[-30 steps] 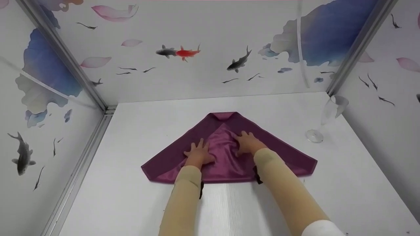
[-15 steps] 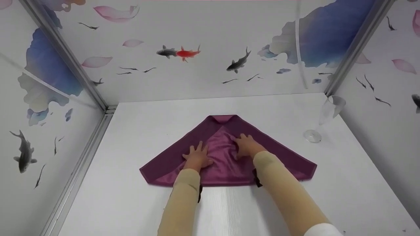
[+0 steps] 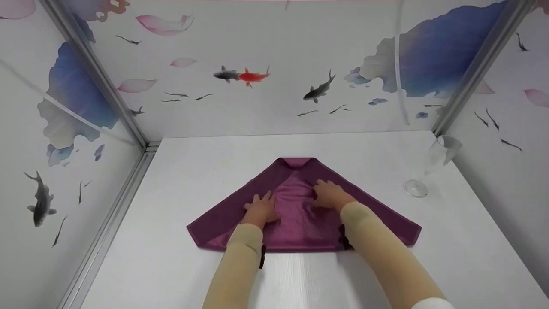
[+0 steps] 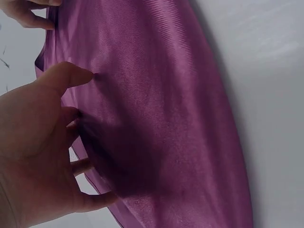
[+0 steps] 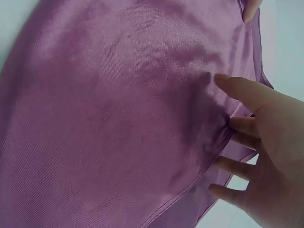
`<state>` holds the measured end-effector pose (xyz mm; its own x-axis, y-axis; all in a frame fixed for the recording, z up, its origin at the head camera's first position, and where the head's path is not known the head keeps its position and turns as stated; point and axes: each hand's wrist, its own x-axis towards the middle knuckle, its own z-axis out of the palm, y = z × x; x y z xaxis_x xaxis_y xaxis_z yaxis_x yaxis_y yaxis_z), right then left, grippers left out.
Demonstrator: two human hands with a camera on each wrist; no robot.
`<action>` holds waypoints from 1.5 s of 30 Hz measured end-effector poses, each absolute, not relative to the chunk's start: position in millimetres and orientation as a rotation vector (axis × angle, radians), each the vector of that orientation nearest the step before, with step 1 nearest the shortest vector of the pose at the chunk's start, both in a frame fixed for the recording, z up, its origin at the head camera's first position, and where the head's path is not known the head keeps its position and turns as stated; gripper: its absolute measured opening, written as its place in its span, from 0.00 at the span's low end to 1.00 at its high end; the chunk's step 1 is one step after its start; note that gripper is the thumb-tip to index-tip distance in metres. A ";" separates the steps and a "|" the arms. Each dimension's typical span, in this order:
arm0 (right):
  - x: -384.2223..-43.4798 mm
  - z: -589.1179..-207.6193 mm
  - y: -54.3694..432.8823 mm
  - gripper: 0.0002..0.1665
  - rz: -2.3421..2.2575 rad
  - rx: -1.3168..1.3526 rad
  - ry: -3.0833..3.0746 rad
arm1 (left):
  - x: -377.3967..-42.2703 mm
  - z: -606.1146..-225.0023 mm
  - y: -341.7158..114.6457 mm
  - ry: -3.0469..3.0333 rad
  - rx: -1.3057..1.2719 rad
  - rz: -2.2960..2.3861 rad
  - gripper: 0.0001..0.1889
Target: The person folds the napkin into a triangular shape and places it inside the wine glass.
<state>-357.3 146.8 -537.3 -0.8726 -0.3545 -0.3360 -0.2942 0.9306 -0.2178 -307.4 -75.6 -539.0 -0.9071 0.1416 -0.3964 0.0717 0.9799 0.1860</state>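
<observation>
A shiny purple cloth napkin lies folded on the white table, with sloping sides, a short folded top edge and a long straight edge towards me. On its left part rests my left hand, fingers spread and fingertips touching the fabric. My right hand rests to the right of the centre, fingers extended on the cloth. In the left wrist view, the left hand has its thumb and fingertips on the satin, gripping nothing. The right wrist view has the right hand with spread fingers near a stitched fold edge and small wrinkles.
A clear stemmed glass stands at the far right of the white table. Printed panels with fish and petals, such as the back wall, enclose the table on the left, back and right.
The head view has shifted slightly, so the whole scene sits lower. Both hands stay on the napkin; the left fingers look a little less spread, and some wrinkles between the hands look flatter.
</observation>
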 end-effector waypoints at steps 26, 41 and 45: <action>-391.1 -548.9 135.4 0.37 -0.254 -0.418 2.821 | -344.4 -550.2 -69.5 2.780 0.180 0.298 0.37; -401.7 -552.1 142.7 0.22 -0.219 -0.508 2.963 | -347.7 -553.5 -60.3 2.919 0.264 0.353 0.24; -405.1 -549.7 143.6 0.22 -0.238 -0.506 2.922 | -350.2 -552.8 -57.0 2.895 0.229 0.334 0.24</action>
